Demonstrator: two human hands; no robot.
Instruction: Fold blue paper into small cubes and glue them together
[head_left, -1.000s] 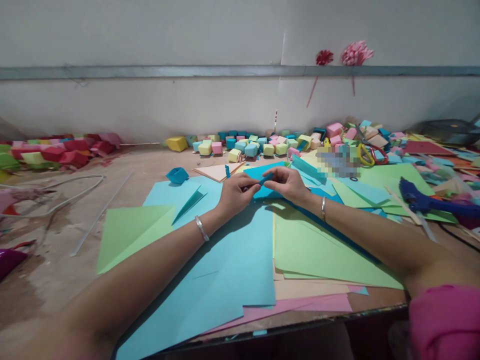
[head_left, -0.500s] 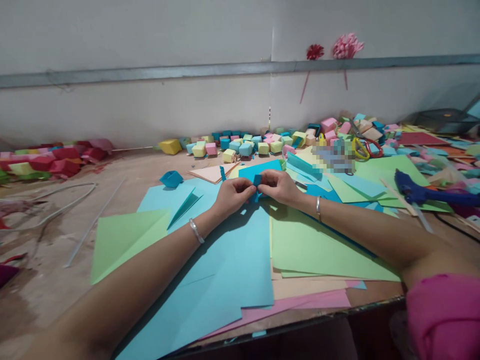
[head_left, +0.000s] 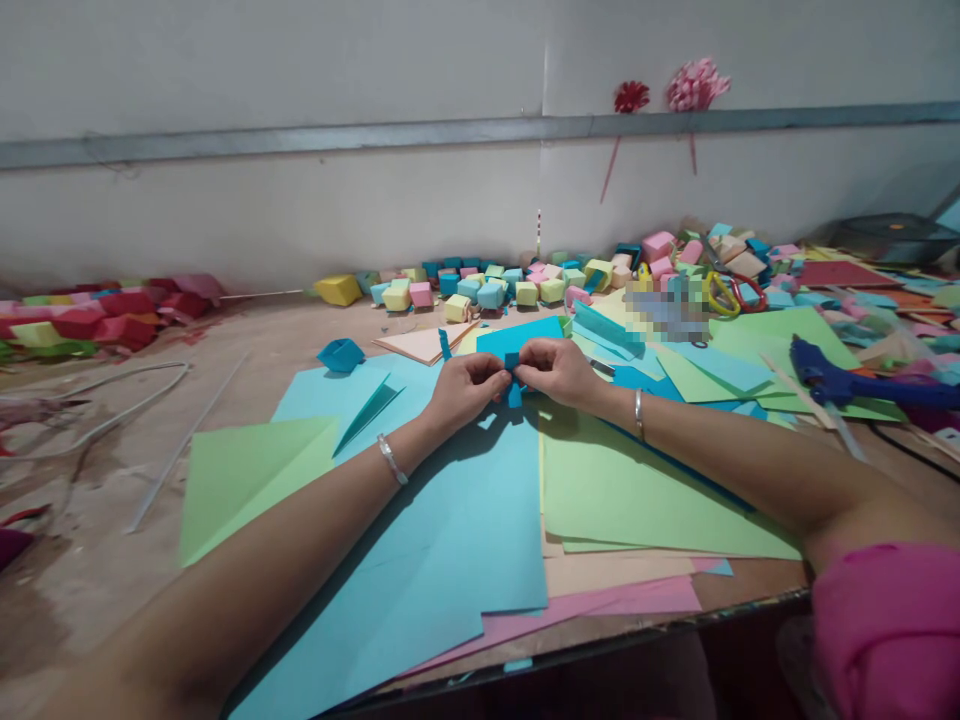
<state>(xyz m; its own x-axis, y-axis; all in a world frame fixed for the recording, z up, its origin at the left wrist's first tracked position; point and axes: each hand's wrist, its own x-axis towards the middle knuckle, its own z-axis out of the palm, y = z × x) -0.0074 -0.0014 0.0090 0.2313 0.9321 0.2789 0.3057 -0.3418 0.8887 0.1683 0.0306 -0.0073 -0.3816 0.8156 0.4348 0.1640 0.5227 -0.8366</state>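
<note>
Between the fingertips of both hands is a small piece of dark blue paper (head_left: 513, 394), its ends showing above and below the fingers. My left hand (head_left: 469, 388) pinches it from the left side. From the right, my right hand (head_left: 556, 370) pinches the same piece; its exact folds are too small to make out. Below the hands lies a large light blue sheet (head_left: 450, 530). A folded dark blue paper shape (head_left: 341, 356) rests left of the hands, and a thin dark blue strip (head_left: 444, 344) stands up just behind my left hand.
Green sheets (head_left: 645, 490) lie to the right. Farther right are a blue glue gun (head_left: 847, 380) and yellow-handled scissors (head_left: 721, 298). Several paper cubes (head_left: 491, 295) line the wall, with red and pink ones (head_left: 127, 318) at the far left. A white cable (head_left: 142, 410) curves over the table.
The blue paper piece has turned slightly between the fingers, and more of its lower end shows below them. Both hands stay in nearly the same place.
</note>
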